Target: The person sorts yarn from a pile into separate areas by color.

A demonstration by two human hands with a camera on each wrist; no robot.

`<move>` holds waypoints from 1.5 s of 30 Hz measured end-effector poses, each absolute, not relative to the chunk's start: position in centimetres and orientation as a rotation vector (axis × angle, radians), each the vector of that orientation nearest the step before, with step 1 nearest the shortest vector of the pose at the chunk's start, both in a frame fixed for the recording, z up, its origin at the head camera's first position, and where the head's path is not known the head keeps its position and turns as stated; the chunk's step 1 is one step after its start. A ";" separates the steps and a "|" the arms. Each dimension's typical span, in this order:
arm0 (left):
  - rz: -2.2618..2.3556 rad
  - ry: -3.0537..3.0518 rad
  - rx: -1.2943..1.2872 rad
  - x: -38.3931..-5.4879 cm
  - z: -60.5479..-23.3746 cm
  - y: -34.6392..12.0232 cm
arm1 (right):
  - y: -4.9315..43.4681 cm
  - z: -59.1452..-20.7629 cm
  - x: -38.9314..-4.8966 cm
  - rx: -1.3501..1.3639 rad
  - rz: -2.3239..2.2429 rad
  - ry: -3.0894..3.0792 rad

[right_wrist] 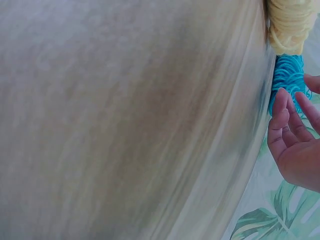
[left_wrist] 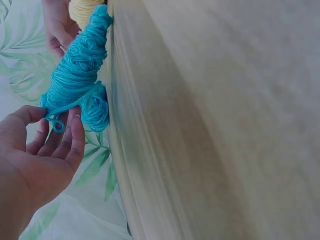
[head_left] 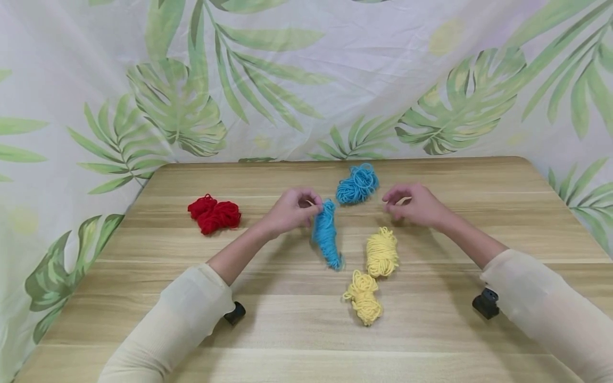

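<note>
Pinching left hand [head_left: 289, 210]: thumb and fingertips together on the far end of the slender blue skein [head_left: 327, 236].
Slender blue skein: mid-table, left of the yellow skeins [head_left: 381, 252]; the left wrist view adds its slant up from the table to the fingers, its tightly wound strands, and a small loop at the pinch that the head view does not make out.
Right hand [head_left: 415, 206]: fingers loosely bent, free of any yarn; the right wrist view shows the thumb apart from the fingertips.
Far blue skein [head_left: 357, 184]: a plump, loopy oval between the hands, farther back.
Yellow skeins: one barrel-shaped, the nearer one narrow-waisted.
Red skein [head_left: 214, 214]: bow-shaped, soft, seen only from the head.
Table [head_left: 287, 340]: pale wood grain.
Cloth [head_left: 297, 80]: creased, leaf-printed, behind.
</note>
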State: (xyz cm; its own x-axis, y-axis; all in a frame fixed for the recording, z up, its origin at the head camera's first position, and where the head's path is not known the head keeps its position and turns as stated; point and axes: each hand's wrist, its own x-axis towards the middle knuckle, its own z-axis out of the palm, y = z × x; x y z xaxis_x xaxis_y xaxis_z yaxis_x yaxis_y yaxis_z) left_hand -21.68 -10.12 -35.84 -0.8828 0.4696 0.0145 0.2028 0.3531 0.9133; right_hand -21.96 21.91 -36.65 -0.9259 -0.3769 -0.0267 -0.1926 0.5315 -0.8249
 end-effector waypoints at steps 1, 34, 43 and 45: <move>1.553 2.365 0.591 -21.7 -35.8 -10.1 | 21.9 -36.7 -21.9 -0.487 -1.345 2.567; 1.746 2.369 0.449 -23.0 -35.5 -10.2 | 22.4 -36.9 -21.0 -0.522 -1.340 2.541; 1.770 2.366 0.409 -23.7 -35.7 -10.4 | 22.6 -36.9 -20.8 -0.506 -1.333 2.541; 1.771 2.365 0.395 -23.9 -35.7 -10.5 | 22.7 -36.9 -20.8 -0.506 -1.328 2.543</move>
